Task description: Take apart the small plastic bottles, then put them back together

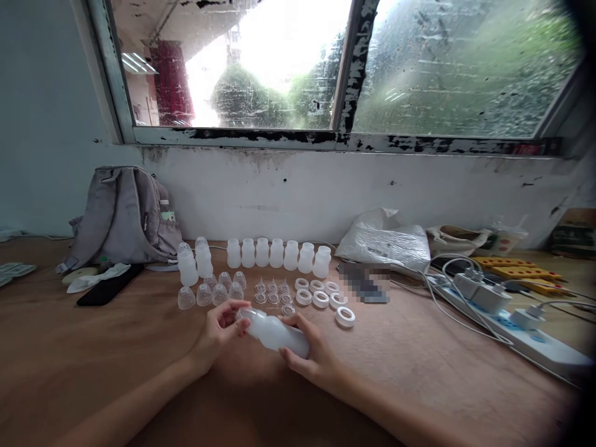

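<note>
A frosted white baby bottle (279, 335) is tilted between my hands, its capped end toward the left. My left hand (222, 328) has its fingers closed on the clear cap end. Around the bottle's base, my right hand (311, 354) is wrapped. Behind them lie clear dome caps (203, 295), clear nipples (274, 292) and white collar rings (320, 299), several of each. One ring (345, 317) sits nearer than the others. Open bottle bodies (277, 254) stand in a row at the back, and two capped bottles (187, 266) stand to their left.
A grey backpack (125, 214) and a black phone (109, 285) are on the left. Toward the right are a silvery plastic bag (384, 239), a blurred-out flat item (365, 282), and a white power strip (521, 335) with plugs and loose cables. A wall with a window bounds the table's back.
</note>
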`<state>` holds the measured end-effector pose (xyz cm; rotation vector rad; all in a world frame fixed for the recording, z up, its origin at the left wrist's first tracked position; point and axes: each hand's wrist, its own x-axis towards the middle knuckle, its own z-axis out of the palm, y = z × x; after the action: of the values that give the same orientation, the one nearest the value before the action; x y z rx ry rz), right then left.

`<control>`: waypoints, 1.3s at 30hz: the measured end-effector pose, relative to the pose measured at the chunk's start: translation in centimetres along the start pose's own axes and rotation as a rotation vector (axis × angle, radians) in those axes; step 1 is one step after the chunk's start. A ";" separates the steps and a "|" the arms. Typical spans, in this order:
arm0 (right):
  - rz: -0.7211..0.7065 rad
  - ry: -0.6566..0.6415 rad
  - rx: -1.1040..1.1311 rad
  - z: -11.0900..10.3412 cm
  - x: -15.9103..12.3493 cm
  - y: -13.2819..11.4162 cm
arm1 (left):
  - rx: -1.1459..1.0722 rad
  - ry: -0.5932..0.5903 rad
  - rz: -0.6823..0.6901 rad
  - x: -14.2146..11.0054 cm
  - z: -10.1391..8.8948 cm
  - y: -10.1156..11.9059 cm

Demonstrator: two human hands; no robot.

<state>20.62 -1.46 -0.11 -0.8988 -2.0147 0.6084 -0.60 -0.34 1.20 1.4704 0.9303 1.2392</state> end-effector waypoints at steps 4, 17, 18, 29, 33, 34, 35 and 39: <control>0.061 0.062 0.060 1.0 0.7 -1.7 | 0.153 0.006 -0.010 1.7 -1.1 3.1; 0.040 0.223 0.094 -0.7 1.5 0.5 | 0.713 -0.001 0.159 8.4 -2.9 10.2; 0.046 0.237 0.099 -0.9 1.6 0.7 | 0.810 0.053 0.186 9.4 -3.5 10.8; 0.021 0.235 -0.008 -0.9 1.1 1.1 | 1.468 0.302 0.021 17.5 -8.1 8.1; 0.023 0.216 -0.038 -0.9 1.0 1.2 | 1.492 0.301 -0.024 18.4 -8.4 6.4; 0.023 0.213 -0.040 -0.9 1.0 1.2 | 1.497 0.299 -0.035 18.5 -8.5 6.1; 0.024 0.211 -0.041 -0.9 1.0 1.2 | 1.501 0.298 -0.046 18.6 -8.6 5.8; 0.026 0.203 -0.054 -1.0 1.0 1.1 | 1.505 0.298 -0.085 18.7 -9.2 4.9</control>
<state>21.43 0.11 0.14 -0.9803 -1.8468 0.4587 -6.19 18.07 10.71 2.2725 2.3730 0.5638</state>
